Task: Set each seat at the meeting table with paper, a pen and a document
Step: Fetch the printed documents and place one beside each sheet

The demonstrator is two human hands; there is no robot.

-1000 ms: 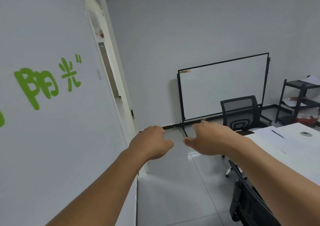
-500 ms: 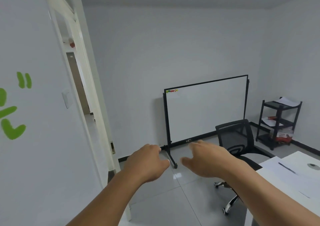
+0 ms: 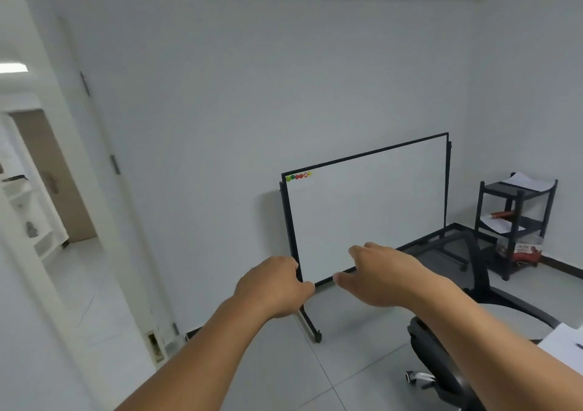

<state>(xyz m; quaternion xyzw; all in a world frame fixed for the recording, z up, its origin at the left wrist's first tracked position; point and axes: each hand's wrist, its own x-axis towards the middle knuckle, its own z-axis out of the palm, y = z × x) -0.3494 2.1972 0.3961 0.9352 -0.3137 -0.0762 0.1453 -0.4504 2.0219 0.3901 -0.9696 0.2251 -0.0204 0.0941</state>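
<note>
Both arms reach forward at chest height in the middle of the head view. My left hand (image 3: 273, 287) hangs with fingers loosely curled and holds nothing. Beside it, a small gap away, my right hand (image 3: 383, 276) is also empty, its fingers relaxed and pointing down. At the far lower right, a corner of white paper (image 3: 560, 346) lies on the meeting table, with the tip of a dark pen (image 3: 579, 345) at the frame edge. A black mesh office chair (image 3: 454, 325) stands just below my right forearm.
A whiteboard on a wheeled black stand (image 3: 367, 208) stands against the back wall. A black shelf cart (image 3: 517, 224) with sheets of paper and a red item stands in the right corner. An open white door (image 3: 104, 208) and a doorway are on the left.
The view has swung right and up: the green wall lettering has left the frame and most of the table has slid out at the right. Both hands stay empty and side by side.
</note>
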